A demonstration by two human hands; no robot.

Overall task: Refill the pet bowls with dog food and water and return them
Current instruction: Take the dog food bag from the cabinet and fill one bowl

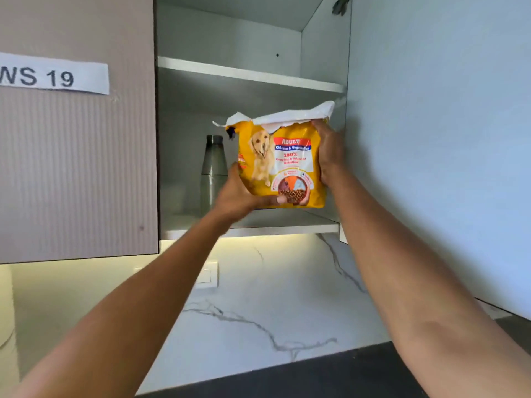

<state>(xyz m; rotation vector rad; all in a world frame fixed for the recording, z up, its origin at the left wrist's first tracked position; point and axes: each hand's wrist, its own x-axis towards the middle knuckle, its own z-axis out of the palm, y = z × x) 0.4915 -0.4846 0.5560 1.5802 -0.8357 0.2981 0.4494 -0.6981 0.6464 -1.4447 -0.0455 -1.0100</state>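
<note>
A yellow dog food bag [287,162] with a torn-open white top is held upright in the open wall cabinet, just above the lower shelf [258,229]. My left hand [241,196] grips its bottom left corner, thumb across the front. My right hand [330,153] clasps its right edge near the top. A grey translucent water bottle [214,170] stands on the same shelf, behind and left of the bag. No pet bowls are in view.
The open cabinet door [431,139] stands close on the right. A closed ribbed door [77,168] with a paper label is on the left. An empty upper shelf [250,74] sits above. Below are a marble backsplash [273,297], a wall switch [207,274] and a dark countertop [330,374].
</note>
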